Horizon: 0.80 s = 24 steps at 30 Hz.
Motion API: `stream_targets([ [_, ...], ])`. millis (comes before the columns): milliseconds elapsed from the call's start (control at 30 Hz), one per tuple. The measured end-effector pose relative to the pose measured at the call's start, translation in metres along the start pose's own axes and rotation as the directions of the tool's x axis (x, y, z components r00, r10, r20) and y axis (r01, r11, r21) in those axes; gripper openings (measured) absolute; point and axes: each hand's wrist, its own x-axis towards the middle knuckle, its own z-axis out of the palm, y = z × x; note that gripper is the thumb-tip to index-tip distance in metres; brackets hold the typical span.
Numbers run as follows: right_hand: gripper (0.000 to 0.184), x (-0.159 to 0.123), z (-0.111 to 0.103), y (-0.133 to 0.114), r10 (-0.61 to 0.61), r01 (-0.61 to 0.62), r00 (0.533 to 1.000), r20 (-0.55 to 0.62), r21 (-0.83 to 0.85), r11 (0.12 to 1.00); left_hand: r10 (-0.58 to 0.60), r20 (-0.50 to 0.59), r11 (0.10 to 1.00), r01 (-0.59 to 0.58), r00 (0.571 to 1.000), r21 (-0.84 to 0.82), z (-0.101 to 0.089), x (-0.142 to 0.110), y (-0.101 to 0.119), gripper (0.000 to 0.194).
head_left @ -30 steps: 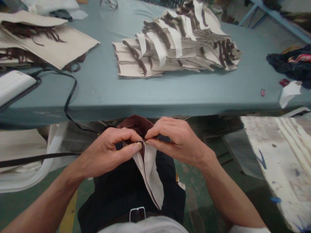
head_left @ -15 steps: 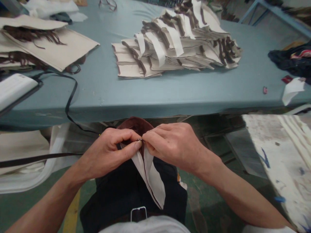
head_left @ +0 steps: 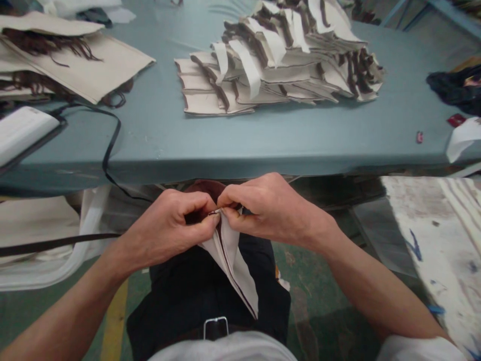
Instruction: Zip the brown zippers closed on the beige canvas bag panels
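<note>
Over my lap, my left hand (head_left: 176, 225) pinches the top of a folded cream fabric piece (head_left: 240, 273) with dark brown edging. My right hand (head_left: 266, 208) is closed on the same end, its thumb and index finger meeting the left fingertips. Between the fingertips shows a small shiny metal piece (head_left: 215, 211), perhaps a zipper slider; its form is too small to be sure. The fabric's pointed end hangs down toward my belt. Behind the hands, a reddish-brown round-edged thing (head_left: 206, 186) is partly hidden.
A blue-green covered table (head_left: 263, 145) runs ahead, bearing a stack of cream brown-edged fabric pieces (head_left: 210, 103) and fringed cream panels (head_left: 101, 70). A white device (head_left: 26, 133) with a black cord lies at left. Below is a white plastic bin (head_left: 75, 265); a stained white board (head_left: 424, 230) stands right.
My right hand has risen slightly and its fingers have curled differently at the fabric's top. More of the small metal piece shows. The view has shifted slightly.
</note>
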Motion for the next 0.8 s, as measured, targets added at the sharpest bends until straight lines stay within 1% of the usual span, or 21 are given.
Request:
stream_targets([
  [67,0.021,0.003,0.000,0.000,-0.006,0.006,1.000,0.022,-0.029,1.000,0.033,0.035,0.999,-0.035,0.999,0.041,-0.004,0.003,-0.002,0.032],
  [100,0.020,0.004,0.000,0.001,-0.006,0.006,1.000,0.004,-0.008,1.000,0.038,0.037,0.998,-0.039,0.999,0.039,-0.005,0.003,-0.003,0.034],
  [133,0.018,0.003,0.002,0.001,0.002,0.000,0.999,-0.044,0.036,0.999,0.030,0.022,0.999,-0.031,0.999,0.020,-0.006,0.004,-0.004,0.036],
  [167,0.016,0.003,0.003,0.001,0.026,-0.014,0.993,-0.117,0.096,0.995,0.009,-0.010,1.000,-0.009,1.000,-0.011,-0.006,0.003,-0.005,0.036],
  [233,0.009,-0.001,0.009,-0.003,0.126,-0.067,0.956,-0.266,0.220,0.973,-0.047,-0.086,0.996,0.040,0.995,-0.084,-0.005,0.001,-0.007,0.035],
  [267,0.010,-0.004,0.013,-0.006,0.189,-0.110,0.934,-0.303,0.258,0.960,-0.070,-0.110,0.992,0.058,0.991,-0.113,-0.004,0.000,-0.008,0.034],
  [300,0.014,-0.007,0.019,-0.010,0.244,-0.163,0.921,-0.303,0.269,0.949,-0.086,-0.123,0.988,0.068,0.989,-0.137,-0.003,-0.001,-0.010,0.034],
  [333,0.018,-0.010,0.025,-0.014,0.285,-0.215,0.918,-0.278,0.255,0.943,-0.097,-0.127,0.985,0.076,0.987,-0.155,-0.002,-0.002,-0.012,0.033],
  [433,0.020,-0.017,0.049,-0.023,0.348,-0.319,0.918,-0.192,0.166,0.933,-0.119,-0.120,0.979,0.096,0.986,-0.181,0.001,-0.004,-0.017,0.034],
  [500,0.018,-0.020,0.066,-0.025,0.378,-0.344,0.903,-0.203,0.184,0.921,-0.120,-0.134,0.982,0.098,0.984,-0.158,0.003,-0.004,-0.021,0.034],
  [567,0.017,-0.021,0.080,-0.023,0.405,-0.348,0.884,-0.234,0.249,0.904,-0.098,-0.153,0.991,0.083,0.983,-0.103,0.006,-0.003,-0.023,0.033],
  [667,0.018,-0.021,0.093,-0.020,0.441,-0.351,0.853,-0.279,0.317,0.881,-0.064,-0.198,0.998,0.066,0.978,0.005,0.013,-0.004,-0.023,0.033],
  [733,0.020,-0.020,0.099,-0.019,0.479,-0.373,0.824,-0.302,0.348,0.860,-0.092,-0.275,0.994,0.106,0.957,0.036,0.022,-0.004,-0.024,0.033],
  [800,0.024,-0.018,0.108,-0.019,0.518,-0.402,0.790,-0.328,0.361,0.842,-0.173,-0.382,0.984,0.178,0.908,-0.022,0.034,-0.004,-0.028,0.033],
])
